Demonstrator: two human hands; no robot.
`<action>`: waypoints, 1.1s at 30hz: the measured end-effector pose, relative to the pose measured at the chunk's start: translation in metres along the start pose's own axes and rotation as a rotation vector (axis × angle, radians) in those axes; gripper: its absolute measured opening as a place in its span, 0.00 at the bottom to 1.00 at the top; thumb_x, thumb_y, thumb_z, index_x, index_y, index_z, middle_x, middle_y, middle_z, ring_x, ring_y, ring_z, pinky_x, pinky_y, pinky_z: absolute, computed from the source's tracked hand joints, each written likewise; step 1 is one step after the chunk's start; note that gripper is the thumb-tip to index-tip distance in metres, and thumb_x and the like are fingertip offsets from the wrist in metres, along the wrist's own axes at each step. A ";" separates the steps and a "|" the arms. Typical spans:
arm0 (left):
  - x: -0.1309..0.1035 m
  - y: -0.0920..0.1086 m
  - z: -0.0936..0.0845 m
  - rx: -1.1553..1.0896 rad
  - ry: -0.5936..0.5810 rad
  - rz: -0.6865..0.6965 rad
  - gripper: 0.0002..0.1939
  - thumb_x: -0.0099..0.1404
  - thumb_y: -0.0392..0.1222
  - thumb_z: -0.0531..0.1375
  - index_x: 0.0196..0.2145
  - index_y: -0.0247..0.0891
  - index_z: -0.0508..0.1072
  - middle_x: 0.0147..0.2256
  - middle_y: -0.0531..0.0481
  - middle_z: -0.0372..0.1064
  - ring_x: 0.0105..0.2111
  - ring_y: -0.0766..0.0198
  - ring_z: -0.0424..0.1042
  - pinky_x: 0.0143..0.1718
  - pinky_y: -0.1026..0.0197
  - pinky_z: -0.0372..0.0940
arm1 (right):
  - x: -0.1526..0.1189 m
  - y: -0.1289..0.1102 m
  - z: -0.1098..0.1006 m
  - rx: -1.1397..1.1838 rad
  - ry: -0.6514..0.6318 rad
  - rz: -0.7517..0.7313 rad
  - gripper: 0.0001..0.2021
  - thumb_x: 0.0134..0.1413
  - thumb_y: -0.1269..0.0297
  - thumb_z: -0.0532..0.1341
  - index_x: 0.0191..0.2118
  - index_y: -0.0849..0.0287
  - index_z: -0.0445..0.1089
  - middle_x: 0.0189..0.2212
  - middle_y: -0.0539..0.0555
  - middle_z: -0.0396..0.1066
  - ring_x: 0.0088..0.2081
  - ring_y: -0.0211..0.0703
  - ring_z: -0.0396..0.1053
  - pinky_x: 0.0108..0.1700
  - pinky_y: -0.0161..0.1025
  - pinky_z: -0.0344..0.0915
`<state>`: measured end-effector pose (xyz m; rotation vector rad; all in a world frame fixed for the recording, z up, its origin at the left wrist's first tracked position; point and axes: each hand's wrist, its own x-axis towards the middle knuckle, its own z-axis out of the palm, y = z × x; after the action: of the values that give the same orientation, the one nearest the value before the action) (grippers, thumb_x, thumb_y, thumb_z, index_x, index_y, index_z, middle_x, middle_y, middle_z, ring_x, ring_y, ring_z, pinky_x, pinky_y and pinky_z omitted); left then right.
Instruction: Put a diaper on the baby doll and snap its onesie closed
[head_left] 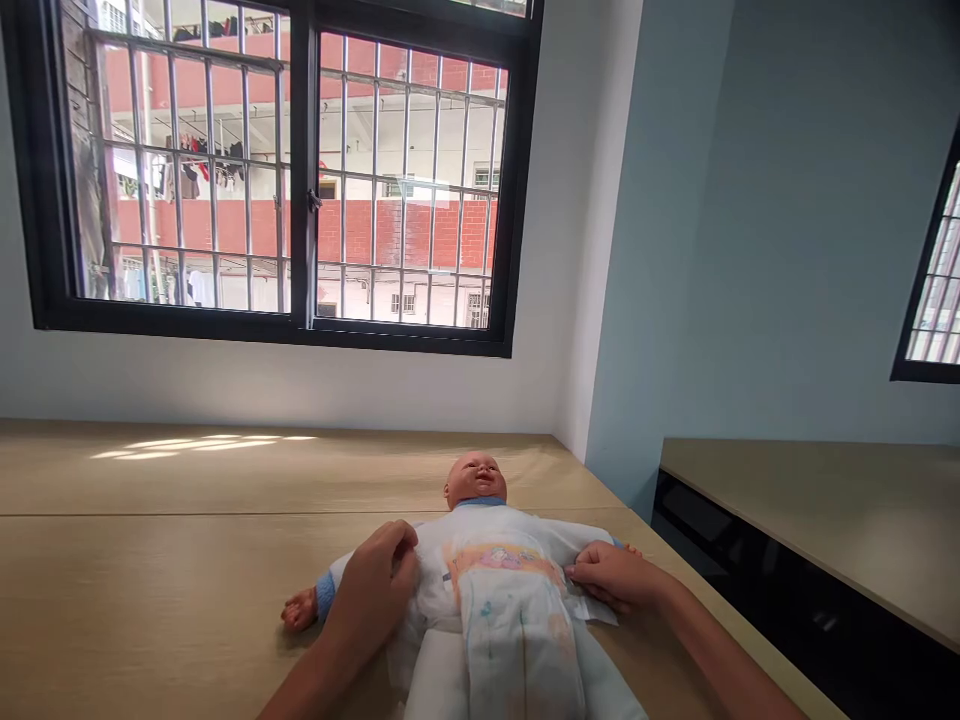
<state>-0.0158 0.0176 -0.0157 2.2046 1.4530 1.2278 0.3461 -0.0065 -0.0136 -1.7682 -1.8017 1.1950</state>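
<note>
A baby doll (477, 479) lies on its back on the wooden tabletop, head away from me, in a white long-sleeved top with blue neck and cuff trim. A white diaper (517, 620) with an orange printed waistband lies over its front, between my hands. My left hand (379, 580) is closed at the doll's side on the left, fingers curled by the diaper's edge; what its fingertips hold is hidden. My right hand (619, 575) pinches the diaper's side edge on the right, near the doll's sleeve. A thin white side flap shows beneath this hand.
The wooden tabletop (150, 590) has a seam across it and sunlit patches near the wall. A barred window (300, 180) with a black frame is ahead. To the right, past a gap, stands another table (825, 500) with a dark side.
</note>
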 end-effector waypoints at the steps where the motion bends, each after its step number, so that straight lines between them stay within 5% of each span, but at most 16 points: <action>1: 0.000 0.000 0.000 0.000 -0.001 0.003 0.05 0.59 0.34 0.49 0.28 0.41 0.62 0.25 0.56 0.61 0.27 0.64 0.59 0.30 0.62 0.53 | -0.001 -0.002 0.001 -0.006 0.009 0.006 0.24 0.60 0.54 0.56 0.16 0.60 0.56 0.09 0.42 0.53 0.09 0.25 0.47 0.16 0.29 0.45; 9: -0.001 0.002 0.000 -0.015 -0.019 0.006 0.05 0.59 0.34 0.49 0.28 0.40 0.63 0.25 0.56 0.62 0.27 0.64 0.60 0.31 0.62 0.53 | 0.007 0.005 -0.001 -0.027 -0.010 0.004 0.21 0.59 0.58 0.55 0.17 0.59 0.57 0.09 0.43 0.53 0.09 0.28 0.49 0.13 0.31 0.39; 23: -0.004 0.010 -0.001 -0.049 -0.131 0.065 0.07 0.65 0.42 0.49 0.31 0.40 0.64 0.30 0.52 0.67 0.32 0.60 0.64 0.33 0.61 0.56 | 0.001 0.000 0.001 -0.023 0.016 0.028 0.24 0.57 0.51 0.59 0.17 0.59 0.56 0.09 0.43 0.54 0.10 0.27 0.49 0.12 0.28 0.40; 33: -0.004 0.012 0.000 -0.064 -0.144 0.063 0.10 0.67 0.43 0.49 0.30 0.41 0.64 0.26 0.54 0.64 0.29 0.62 0.62 0.32 0.62 0.55 | -0.002 -0.005 0.003 -0.036 0.044 0.042 0.20 0.58 0.57 0.56 0.17 0.59 0.57 0.09 0.43 0.53 0.09 0.28 0.48 0.15 0.29 0.43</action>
<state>-0.0088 0.0086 -0.0105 2.2598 1.2810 1.0926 0.3411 -0.0085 -0.0111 -1.8469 -1.7802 1.1364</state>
